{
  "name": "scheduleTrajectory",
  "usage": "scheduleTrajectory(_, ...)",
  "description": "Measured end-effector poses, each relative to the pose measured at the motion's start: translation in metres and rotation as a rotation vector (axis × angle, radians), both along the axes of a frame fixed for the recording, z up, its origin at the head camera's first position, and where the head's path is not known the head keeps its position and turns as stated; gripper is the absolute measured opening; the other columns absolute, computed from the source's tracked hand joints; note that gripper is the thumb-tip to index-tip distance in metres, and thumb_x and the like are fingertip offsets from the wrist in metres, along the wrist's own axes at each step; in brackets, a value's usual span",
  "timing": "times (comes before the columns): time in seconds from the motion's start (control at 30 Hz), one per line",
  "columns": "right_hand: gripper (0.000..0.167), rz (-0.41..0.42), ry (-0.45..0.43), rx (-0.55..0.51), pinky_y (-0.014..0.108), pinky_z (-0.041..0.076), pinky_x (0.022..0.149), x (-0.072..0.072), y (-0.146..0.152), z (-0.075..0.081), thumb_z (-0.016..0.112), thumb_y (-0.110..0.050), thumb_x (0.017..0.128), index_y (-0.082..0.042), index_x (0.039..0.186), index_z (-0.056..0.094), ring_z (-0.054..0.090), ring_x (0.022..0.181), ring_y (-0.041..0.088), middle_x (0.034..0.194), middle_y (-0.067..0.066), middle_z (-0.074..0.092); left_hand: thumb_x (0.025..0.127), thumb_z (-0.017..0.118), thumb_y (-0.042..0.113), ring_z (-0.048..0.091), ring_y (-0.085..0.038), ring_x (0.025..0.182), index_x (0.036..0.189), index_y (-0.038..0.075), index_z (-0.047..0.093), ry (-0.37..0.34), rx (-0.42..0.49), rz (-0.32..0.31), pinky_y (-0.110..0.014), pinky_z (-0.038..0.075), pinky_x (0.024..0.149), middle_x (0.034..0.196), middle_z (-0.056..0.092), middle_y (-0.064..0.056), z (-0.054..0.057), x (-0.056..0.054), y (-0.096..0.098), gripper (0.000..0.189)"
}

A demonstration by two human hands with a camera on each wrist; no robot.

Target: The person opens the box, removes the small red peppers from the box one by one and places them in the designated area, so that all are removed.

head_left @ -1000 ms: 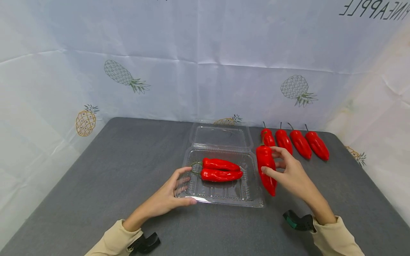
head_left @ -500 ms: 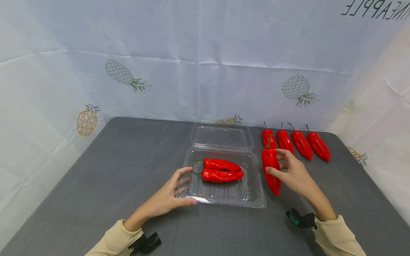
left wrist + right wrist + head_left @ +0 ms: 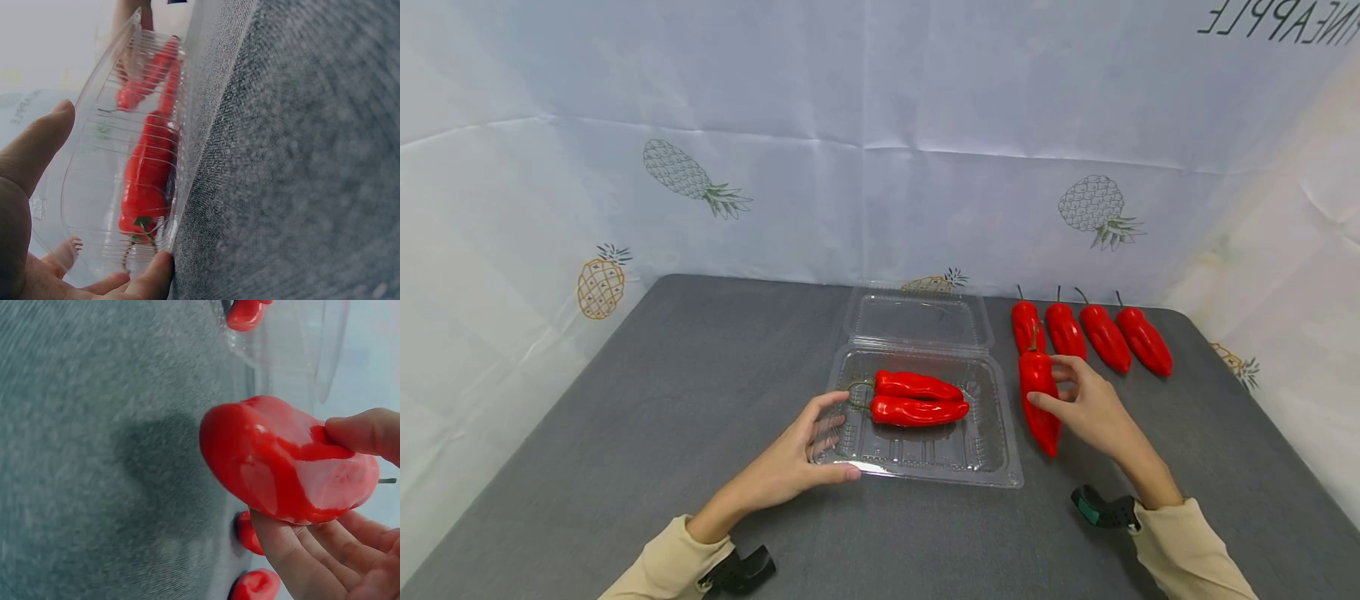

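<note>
In the head view, my left hand (image 3: 801, 454) holds the near left corner of a clear plastic clamshell container (image 3: 992, 471), thumb along its front edge and fingers at the left wall. Two red peppers, a rear one (image 3: 917, 385) and a front one (image 3: 917, 411), lie side by side inside, stems to the left. My right hand (image 3: 1093, 408) grips another red pepper (image 3: 1037, 404) between thumb and fingers, to the right of the container. The right wrist view shows this held pepper (image 3: 281, 462) raised over the table, its shadow below.
Several red peppers (image 3: 1105, 337) lie in a row at the back right of the grey table (image 3: 715, 350). The container's open lid (image 3: 921, 321) extends toward the back. A white pineapple-print cloth (image 3: 865, 208) hangs behind the table.
My right hand has moved a little to the right with the pepper, away from the container wall. My left hand and the two peppers in the container have kept their places.
</note>
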State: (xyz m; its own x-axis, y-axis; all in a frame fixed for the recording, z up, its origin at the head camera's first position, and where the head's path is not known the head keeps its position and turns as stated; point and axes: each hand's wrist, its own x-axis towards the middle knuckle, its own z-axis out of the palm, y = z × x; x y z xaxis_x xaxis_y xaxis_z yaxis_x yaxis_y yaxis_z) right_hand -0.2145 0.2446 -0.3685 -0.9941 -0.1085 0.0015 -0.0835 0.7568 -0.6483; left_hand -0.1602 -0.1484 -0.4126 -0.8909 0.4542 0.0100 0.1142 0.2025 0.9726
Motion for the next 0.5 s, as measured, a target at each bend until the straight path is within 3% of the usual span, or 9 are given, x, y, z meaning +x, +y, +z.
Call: scheduleTrajectory(0.5, 0.072, -0.013, -0.029, 0.024, 0.051, 0.060, 0.079, -0.008, 0.015, -0.015, 0.068, -0.029, 0.092, 0.008, 0.143, 0.034, 0.061, 0.106, 0.046, 0.129, 0.037, 0.054, 0.083, 0.081, 0.017, 0.029, -0.038, 0.149, 0.153, 0.012, 0.021, -0.008, -0.006, -0.005, -0.051, 0.035, 0.118, 0.164, 0.020, -0.013, -0.001, -0.002, 0.000, 0.092)
